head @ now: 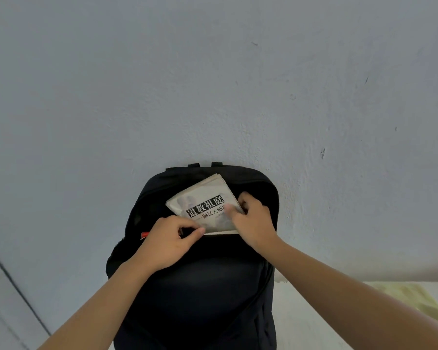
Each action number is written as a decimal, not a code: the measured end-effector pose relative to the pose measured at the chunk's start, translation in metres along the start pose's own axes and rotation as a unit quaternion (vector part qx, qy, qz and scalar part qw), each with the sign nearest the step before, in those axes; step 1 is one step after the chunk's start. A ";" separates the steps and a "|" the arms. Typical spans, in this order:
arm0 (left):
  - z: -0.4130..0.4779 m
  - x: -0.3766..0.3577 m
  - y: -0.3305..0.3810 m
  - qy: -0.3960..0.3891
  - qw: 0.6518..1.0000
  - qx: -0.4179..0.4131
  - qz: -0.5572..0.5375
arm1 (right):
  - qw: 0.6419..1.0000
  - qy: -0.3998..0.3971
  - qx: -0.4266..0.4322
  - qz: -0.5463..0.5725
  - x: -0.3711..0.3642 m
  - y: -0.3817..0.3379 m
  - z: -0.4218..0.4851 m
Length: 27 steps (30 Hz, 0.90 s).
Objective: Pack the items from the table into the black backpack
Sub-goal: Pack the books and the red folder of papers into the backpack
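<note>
Black backpack point(200, 286): stands upright in the middle of the view, its far side against the wall, its main opening at the top gaping towards the camera.
Folded newspaper point(200, 203): sits partly inside the top opening, tilted, with one corner pointing up and far. Its lower edge is behind the front lip of the bag, and its upper part is still outside. Bold black-banded Chinese headline characters and a faded photo show on its face.
Left hand point(165, 246): comes in from the near left. Its fingers are curled and its thumb is pressed against them, pinching the front lip of the opening just left of the paper's lower corner.
Right hand point(254, 223): comes in from the near right and clasps the right edge of the paper, the thumb lying across the printed face and the fingers wrapped behind it.
Red tab point(144, 234): a small red piece on the bag's left side, just left of the left hand; what it is I cannot tell.
Strap ends point(194, 164): two short black stubs poke up at the far top of the bag.
Wall point(213, 84): grey-blue and rough, with a few dark marks, filling the far scene.
Table point(301, 311): a pale surface to the near right of the bag.
Yellow cloth point(415, 299): lies on that surface at the right, partly behind the right forearm.
</note>
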<state>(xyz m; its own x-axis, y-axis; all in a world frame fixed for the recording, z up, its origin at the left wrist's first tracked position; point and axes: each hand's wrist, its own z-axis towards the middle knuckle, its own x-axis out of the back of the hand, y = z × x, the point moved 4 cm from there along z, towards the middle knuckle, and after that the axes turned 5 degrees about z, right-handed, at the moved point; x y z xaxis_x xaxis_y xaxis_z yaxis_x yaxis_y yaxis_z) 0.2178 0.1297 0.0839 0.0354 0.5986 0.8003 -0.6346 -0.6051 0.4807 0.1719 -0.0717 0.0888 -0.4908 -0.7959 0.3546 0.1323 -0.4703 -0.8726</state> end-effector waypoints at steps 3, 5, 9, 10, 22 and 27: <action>0.005 0.012 -0.011 0.142 0.986 0.072 -0.056 | 0.999 0.000 0.012 -0.037 0.015 0.004 -0.006; 0.008 0.016 -0.016 0.163 0.972 0.119 -0.122 | 0.997 -0.018 -0.009 -0.080 0.022 0.010 -0.007; 0.021 0.012 -0.007 0.066 0.991 0.082 -0.086 | 0.985 -0.087 -0.031 -0.143 0.026 0.011 -0.009; 0.025 0.014 -0.005 0.067 0.993 0.069 -0.072 | 0.986 -0.082 0.004 -0.144 0.027 0.008 -0.011; 0.051 -0.009 0.006 -0.109 0.992 -0.031 0.052 | 0.949 -0.139 0.117 -0.259 0.034 -0.001 -0.001; 0.049 -0.018 0.005 -0.127 0.987 -0.060 0.079 | 0.904 -0.091 0.178 -0.379 0.027 -0.010 -0.006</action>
<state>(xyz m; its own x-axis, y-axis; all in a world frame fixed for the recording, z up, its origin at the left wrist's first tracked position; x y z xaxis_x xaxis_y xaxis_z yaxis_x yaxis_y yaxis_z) 0.2516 0.0898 0.0896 0.1120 0.3417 0.9331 -0.7336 -0.6049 0.3096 0.1524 -0.0864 0.1057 -0.4102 -0.2286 0.8829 0.1020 -0.9735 -0.2047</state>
